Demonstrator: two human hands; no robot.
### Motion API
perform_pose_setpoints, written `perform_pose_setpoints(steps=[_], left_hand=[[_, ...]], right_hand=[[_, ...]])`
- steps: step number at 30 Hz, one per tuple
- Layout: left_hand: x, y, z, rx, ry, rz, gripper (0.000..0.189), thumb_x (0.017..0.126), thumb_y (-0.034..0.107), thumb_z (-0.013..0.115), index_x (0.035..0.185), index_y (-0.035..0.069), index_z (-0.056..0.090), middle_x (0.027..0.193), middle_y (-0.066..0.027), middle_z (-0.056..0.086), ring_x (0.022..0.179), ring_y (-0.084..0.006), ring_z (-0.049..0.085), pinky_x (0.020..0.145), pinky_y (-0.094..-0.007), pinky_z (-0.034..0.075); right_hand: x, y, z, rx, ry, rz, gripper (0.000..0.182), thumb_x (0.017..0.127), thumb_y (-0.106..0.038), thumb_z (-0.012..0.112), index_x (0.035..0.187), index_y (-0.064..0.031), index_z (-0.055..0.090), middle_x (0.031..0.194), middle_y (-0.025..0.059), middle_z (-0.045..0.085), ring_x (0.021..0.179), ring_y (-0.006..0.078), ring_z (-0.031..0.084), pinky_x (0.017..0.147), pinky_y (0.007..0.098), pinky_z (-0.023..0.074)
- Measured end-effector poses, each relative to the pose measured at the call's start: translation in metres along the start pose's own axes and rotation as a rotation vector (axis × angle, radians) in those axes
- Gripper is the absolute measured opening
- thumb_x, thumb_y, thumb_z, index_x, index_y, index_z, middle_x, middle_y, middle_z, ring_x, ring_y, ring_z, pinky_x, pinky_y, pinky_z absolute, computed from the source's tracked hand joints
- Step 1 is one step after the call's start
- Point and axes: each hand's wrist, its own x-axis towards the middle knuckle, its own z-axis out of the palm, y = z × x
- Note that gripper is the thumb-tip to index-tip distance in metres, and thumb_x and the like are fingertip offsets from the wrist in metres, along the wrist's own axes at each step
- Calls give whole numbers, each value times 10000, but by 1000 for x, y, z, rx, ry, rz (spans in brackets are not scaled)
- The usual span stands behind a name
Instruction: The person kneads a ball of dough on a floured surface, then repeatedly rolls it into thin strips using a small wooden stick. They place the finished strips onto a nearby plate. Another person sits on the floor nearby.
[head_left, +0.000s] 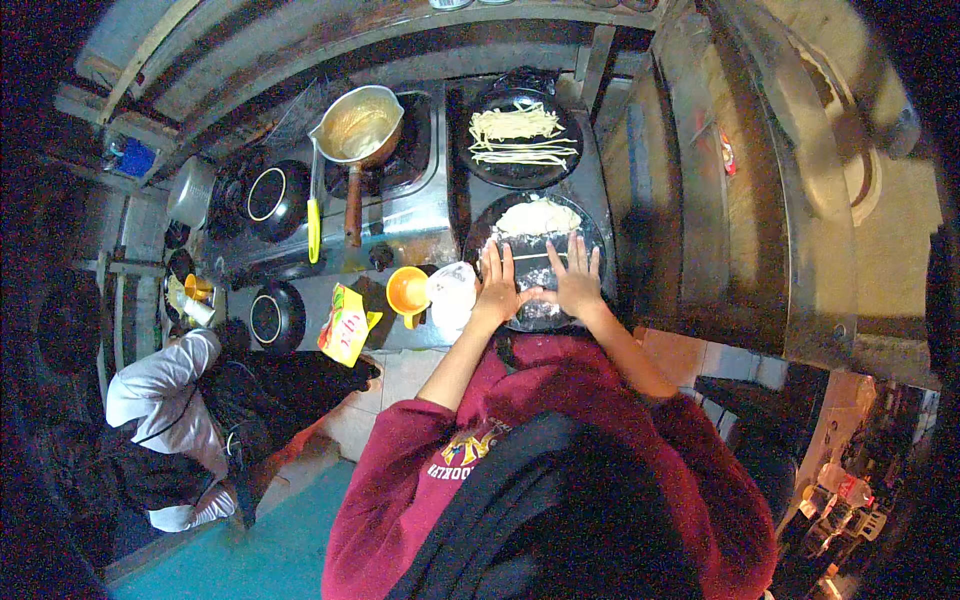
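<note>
Both my hands lie over a round black tray (465, 247) dusted with flour. My left hand (501, 283) is at its left side and my right hand (576, 279) at its right, fingers spread and thumbs meeting near the middle. A thin strand of dough (531, 257) stretches between the fingers of the two hands. Beyond my fingertips a lump of white dough (538, 217) rests on the same tray. Farther off, a second black tray (517, 178) holds many dough strands (517, 124), some bunched and some laid out straight.
To the left are a clear plastic bag of white powder (452, 296), an orange cup (408, 291) and a yellow packet (348, 326). A saucepan (360, 124) sits on the stove, near a yellow-handled utensil (313, 229) and black bowls (277, 316). Another person (169, 390) works at far left.
</note>
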Motion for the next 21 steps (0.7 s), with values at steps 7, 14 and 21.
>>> perform_pose_setpoints(steps=[7,14,21], left_hand=[[-2,16,7,-50,25,64,960,786,646,384,1376,-23,29,1436,-240,-11,1341,-361,13,988,-631,4],[0,8,23,130,-56,86,1049,719,732,339,1383,1,-15,1450,-196,-56,1349,-326,-11,996,-622,-19],[1,0,23,170,8,69,1052,708,727,390,1382,-9,56,1430,-261,-8,1345,-347,-3,967,-648,-44]], right_hand=[[-9,-1,-11,128,86,-13,864,722,-422,618,1355,4,212,1413,251,148,1324,365,132,1032,565,83],[-13,-7,-2,32,79,-52,938,656,-441,670,1378,-73,199,1414,223,173,1304,360,188,1036,537,148],[-5,-4,-11,72,34,-31,964,651,-447,674,1386,-77,172,1427,236,107,1318,370,145,1035,556,115]])
